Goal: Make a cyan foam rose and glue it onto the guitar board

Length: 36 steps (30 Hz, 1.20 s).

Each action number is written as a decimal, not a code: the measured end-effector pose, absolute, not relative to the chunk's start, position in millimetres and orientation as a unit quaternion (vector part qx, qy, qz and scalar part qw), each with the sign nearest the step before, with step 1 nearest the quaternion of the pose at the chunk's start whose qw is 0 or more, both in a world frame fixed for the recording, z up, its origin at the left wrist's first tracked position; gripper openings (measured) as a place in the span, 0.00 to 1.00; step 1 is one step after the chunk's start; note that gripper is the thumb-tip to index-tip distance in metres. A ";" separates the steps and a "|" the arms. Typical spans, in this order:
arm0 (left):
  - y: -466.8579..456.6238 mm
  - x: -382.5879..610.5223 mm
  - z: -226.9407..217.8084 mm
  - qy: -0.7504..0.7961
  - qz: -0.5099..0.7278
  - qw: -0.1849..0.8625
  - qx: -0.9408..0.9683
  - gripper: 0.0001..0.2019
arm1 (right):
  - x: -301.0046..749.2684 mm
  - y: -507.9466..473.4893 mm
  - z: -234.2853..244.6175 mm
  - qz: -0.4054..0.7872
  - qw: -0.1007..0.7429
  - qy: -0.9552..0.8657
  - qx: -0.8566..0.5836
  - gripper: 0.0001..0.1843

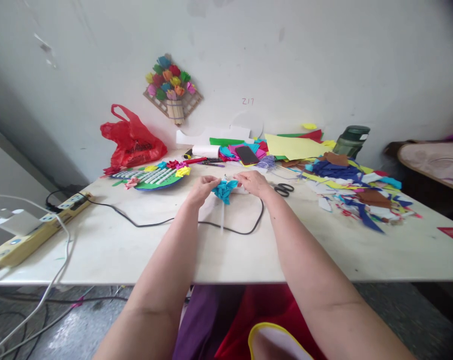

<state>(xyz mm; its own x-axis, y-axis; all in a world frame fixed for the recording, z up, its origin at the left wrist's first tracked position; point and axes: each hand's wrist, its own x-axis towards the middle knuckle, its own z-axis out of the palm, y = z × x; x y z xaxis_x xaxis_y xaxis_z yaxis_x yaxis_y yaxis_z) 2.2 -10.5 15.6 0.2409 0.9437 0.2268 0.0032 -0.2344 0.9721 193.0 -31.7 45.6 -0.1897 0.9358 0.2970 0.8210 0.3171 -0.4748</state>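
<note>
My left hand [202, 189] and my right hand [253, 183] meet over the middle of the white table [136, 250]. Between them sits a small blue paper flower [225, 190] with a thin white stick [222, 217] hanging below it. Both hands pinch the flower, the left at its left side, the right at its upper right. A black cable [226, 229] loops on the table under the hands.
Black scissors [284, 189] lie right of my right hand. Paper scraps [357, 192] cover the right side, with a phone [247, 155], coloured sheets and a green bottle [351, 141] behind. A flower craft board [154, 176], red bag [132, 142] and power strip [34, 230] are left.
</note>
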 end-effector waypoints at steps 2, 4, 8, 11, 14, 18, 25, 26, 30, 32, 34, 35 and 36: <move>-11.8 2.6 16.9 0.381 0.482 0.489 0.620 0.15 | 195.3 -30.3 44.4 0.140 0.280 -0.767 -0.560 0.20; -12.3 2.7 17.5 0.382 0.481 0.486 0.622 0.14 | 197.8 -27.8 41.7 0.168 0.283 -0.770 -0.547 0.19; -11.1 1.8 16.5 0.378 0.477 0.486 0.626 0.12 | 202.6 -23.1 35.5 0.210 0.285 -0.767 -0.534 0.19; -10.7 1.3 16.5 0.377 0.471 0.494 0.626 0.10 | 204.7 -22.0 34.1 0.229 0.285 -0.759 -0.538 0.19; -11.2 1.4 17.5 0.375 0.465 0.500 0.627 0.09 | 204.5 -22.8 35.6 0.220 0.280 -0.761 -0.542 0.20; -11.2 1.1 18.0 0.371 0.466 0.502 0.627 0.09 | 200.6 -22.7 37.2 0.145 0.290 -0.788 -0.523 0.20; -12.9 2.8 18.8 0.378 0.458 0.497 0.633 0.09 | 191.4 -20.2 30.8 0.098 0.284 -0.808 -0.507 0.18; -13.2 3.2 18.9 0.379 0.455 0.496 0.634 0.09 | 190.3 -20.7 30.5 0.096 0.281 -0.809 -0.506 0.18; -13.5 3.4 18.9 0.379 0.444 0.498 0.641 0.09 | 186.1 -24.3 32.3 0.088 0.272 -0.813 -0.508 0.18; -13.3 2.6 18.6 0.378 0.439 0.497 0.646 0.08 | 184.3 -25.6 33.7 0.081 0.260 -0.814 -0.513 0.18; -12.7 1.8 18.1 0.377 0.436 0.496 0.649 0.08 | 183.0 -25.9 34.3 0.076 0.255 -0.813 -0.518 0.17; -12.3 1.4 17.7 0.378 0.436 0.496 0.649 0.08 | 182.6 -25.8 34.5 0.074 0.256 -0.811 -0.520 0.16; -11.9 1.0 17.3 0.377 0.436 0.497 0.649 0.08 | 182.3 -25.6 34.6 0.073 0.257 -0.809 -0.523 0.16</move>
<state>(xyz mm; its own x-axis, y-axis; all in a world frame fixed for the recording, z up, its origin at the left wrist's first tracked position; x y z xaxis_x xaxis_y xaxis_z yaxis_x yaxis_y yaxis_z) 1.0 -11.9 17.3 0.3353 0.9225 0.1913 0.0558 -0.2221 0.9734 182.3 -25.6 34.6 -0.3209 0.8839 0.3403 0.8088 0.4427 -0.3872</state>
